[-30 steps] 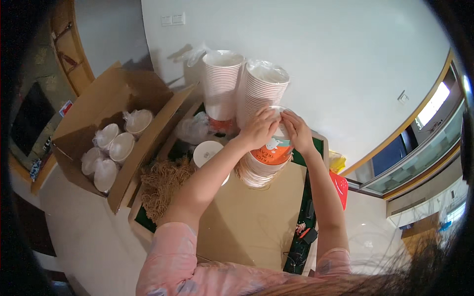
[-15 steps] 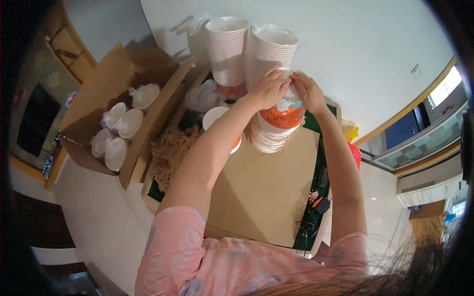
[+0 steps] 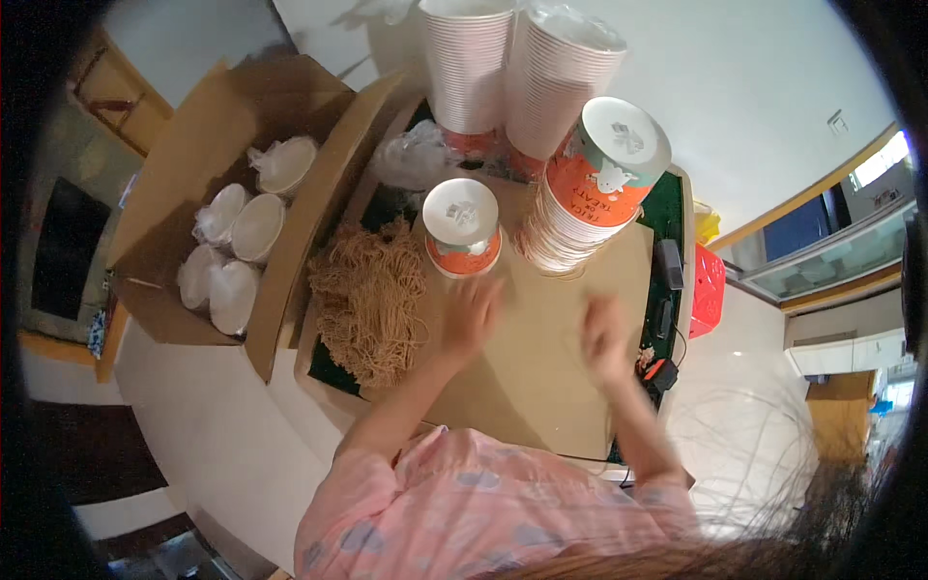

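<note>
Head view: both hands, left [image 3: 474, 314] and right [image 3: 604, 333], hover empty, grip loose, near lidded cup [image 3: 461, 229]; next, take it

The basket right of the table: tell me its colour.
Red; the basket shows in the head view, just past the table's right edge.

left hand [image 3: 474, 314] open, right hand [image 3: 604, 338] open (both blurred), empty

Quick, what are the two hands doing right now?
Left hand: open, empty, near the small lidded cup.
Right hand: blurred, seems empty, over the cardboard.
</note>
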`<action>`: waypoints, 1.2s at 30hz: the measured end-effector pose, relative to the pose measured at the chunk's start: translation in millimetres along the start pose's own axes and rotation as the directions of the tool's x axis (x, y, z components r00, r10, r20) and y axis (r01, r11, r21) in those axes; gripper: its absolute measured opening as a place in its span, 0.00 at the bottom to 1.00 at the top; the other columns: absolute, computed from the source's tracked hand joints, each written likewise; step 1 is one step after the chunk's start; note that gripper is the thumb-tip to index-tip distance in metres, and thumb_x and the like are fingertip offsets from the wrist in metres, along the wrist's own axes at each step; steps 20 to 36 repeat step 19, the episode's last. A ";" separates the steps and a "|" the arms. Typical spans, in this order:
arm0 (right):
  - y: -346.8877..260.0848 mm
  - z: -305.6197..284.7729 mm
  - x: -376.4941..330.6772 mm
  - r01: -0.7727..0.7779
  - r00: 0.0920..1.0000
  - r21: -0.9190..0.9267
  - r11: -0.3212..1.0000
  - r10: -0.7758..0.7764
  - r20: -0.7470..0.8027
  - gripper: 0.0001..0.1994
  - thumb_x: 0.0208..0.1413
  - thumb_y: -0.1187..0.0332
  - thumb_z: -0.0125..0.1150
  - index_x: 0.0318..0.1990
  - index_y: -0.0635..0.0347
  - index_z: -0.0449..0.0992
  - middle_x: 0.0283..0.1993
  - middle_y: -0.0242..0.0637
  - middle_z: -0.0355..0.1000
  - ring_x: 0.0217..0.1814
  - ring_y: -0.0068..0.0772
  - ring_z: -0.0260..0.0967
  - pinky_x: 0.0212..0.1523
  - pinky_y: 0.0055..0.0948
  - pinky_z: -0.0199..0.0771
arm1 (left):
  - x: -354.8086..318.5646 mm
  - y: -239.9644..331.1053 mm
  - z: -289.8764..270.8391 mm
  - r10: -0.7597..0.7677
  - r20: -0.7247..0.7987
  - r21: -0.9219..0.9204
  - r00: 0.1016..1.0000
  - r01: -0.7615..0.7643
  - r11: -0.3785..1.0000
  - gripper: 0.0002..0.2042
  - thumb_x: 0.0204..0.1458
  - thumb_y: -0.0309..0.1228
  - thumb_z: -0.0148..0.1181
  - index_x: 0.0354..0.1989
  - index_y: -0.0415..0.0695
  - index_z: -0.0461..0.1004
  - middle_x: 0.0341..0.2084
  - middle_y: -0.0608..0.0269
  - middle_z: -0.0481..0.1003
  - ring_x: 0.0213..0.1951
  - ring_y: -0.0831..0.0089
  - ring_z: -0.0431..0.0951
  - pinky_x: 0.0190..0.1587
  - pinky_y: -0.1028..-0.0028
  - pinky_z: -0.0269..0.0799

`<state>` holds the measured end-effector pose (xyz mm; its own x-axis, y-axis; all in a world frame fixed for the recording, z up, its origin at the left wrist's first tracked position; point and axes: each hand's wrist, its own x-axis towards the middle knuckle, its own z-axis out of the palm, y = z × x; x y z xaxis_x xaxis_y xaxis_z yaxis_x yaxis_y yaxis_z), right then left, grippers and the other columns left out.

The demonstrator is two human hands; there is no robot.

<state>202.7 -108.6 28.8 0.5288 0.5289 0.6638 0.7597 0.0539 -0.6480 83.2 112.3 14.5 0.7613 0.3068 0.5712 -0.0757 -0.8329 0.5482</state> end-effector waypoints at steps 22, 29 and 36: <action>-79.8 158.0 -123.6 -0.188 0.245 -0.771 0.608 0.790 0.563 0.40 0.51 0.61 0.54 0.66 0.45 0.36 0.30 0.42 0.74 0.31 0.38 0.73 0.31 0.35 0.71 | -205.5 -40.2 -6.0 -0.269 0.381 0.370 0.885 0.121 0.921 0.23 0.51 0.32 0.47 0.58 0.44 0.59 0.60 0.61 0.56 0.63 0.63 0.51 0.60 0.54 0.48; -79.8 158.0 -123.6 -0.188 0.245 -0.771 0.608 0.790 0.563 0.40 0.51 0.61 0.54 0.66 0.45 0.36 0.30 0.42 0.74 0.31 0.38 0.73 0.31 0.35 0.71 | -205.5 -40.2 -6.0 -0.269 0.381 0.370 0.885 0.121 0.921 0.23 0.51 0.32 0.47 0.58 0.44 0.59 0.60 0.61 0.56 0.63 0.63 0.51 0.60 0.54 0.48; -79.8 158.0 -123.6 -0.188 0.245 -0.771 0.608 0.790 0.563 0.40 0.51 0.61 0.54 0.66 0.45 0.36 0.30 0.42 0.74 0.31 0.38 0.73 0.31 0.35 0.71 | -205.5 -40.2 -6.0 -0.269 0.381 0.370 0.885 0.121 0.921 0.23 0.51 0.32 0.47 0.58 0.44 0.59 0.60 0.61 0.56 0.63 0.63 0.51 0.60 0.54 0.48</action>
